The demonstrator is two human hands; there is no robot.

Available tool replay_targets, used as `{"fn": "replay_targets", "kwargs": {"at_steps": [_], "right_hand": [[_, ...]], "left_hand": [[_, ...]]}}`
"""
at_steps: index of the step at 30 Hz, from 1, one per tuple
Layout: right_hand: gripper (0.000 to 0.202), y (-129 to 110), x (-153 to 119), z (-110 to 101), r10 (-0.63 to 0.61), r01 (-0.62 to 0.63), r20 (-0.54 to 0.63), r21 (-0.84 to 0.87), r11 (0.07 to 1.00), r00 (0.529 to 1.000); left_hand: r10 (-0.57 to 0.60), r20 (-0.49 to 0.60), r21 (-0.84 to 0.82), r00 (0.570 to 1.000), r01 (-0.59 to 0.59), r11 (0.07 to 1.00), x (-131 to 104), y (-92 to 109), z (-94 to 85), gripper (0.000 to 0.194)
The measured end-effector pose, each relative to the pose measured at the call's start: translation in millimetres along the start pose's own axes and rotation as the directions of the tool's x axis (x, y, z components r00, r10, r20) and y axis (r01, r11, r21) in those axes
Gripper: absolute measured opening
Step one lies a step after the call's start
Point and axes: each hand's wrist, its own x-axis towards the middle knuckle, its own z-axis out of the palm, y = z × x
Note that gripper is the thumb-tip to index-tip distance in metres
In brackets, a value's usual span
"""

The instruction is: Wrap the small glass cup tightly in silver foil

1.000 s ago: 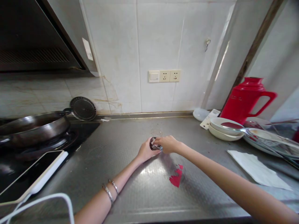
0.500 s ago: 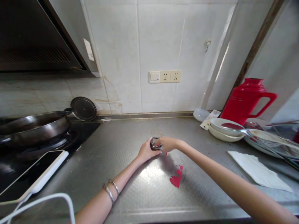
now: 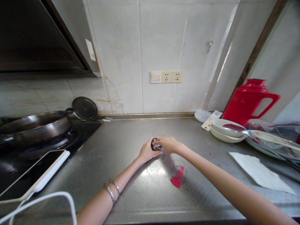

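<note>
The small dark-rimmed, glassy vessel [image 3: 154, 145] is between the two hands, over the middle of the metal countertop [image 3: 126, 137]; whether its base touches the metal is hidden. The left hand [image 3: 147, 152] is curled around its left and near side, a narrow grip that holds it; the right hand [image 3: 170, 145] comes in from the other side with fingers bent at the rim, and I cannot tell whether they pinch anything, as the tips are covered.

For this two-handed fingertip work, the left hand would do best to keep the vessel steady while only the right fingers move; light, short pulls seem safer than a jerk, since smooth glass could slip; keeping it low over the counter would soften any drop.

Just nearer the body lie torn red scraps [image 3: 177, 180]; farther right are a white paper sheet [image 3: 261, 173], stacked white bowls [image 3: 227, 134] and a red thermos flask [image 3: 247, 103]; to the left a metal pan [image 3: 39, 128] sits on the stove.

Against half a second ago, a red bit below the right fingers no longer shows; the scraps and both forearms lie much as they did; the view has shifted only slightly.
</note>
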Motion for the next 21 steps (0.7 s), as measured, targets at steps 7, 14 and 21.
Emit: {"fn": "replay_targets", "kwargs": {"at_steps": [7,14,21], "right_hand": [[0.029,12,-6,-1,-0.041,0.042,-0.016,0.110,0.993,0.999],[0.022,23,-5,14,-0.167,0.201,-0.142,0.275,0.940,0.976],[0.019,20,-10,21,-0.122,0.181,-0.206,0.293,0.939,0.971]], "left_hand": [[0.016,0.009,0.015,1.000,-0.016,1.000,-2,1,-0.5,0.067],[0.004,0.023,-0.044,1.000,-0.003,0.999,-2,8,-2.3,0.064],[0.010,0.041,-0.097,0.999,-0.006,0.995,-1,0,1.6,0.079]]}}
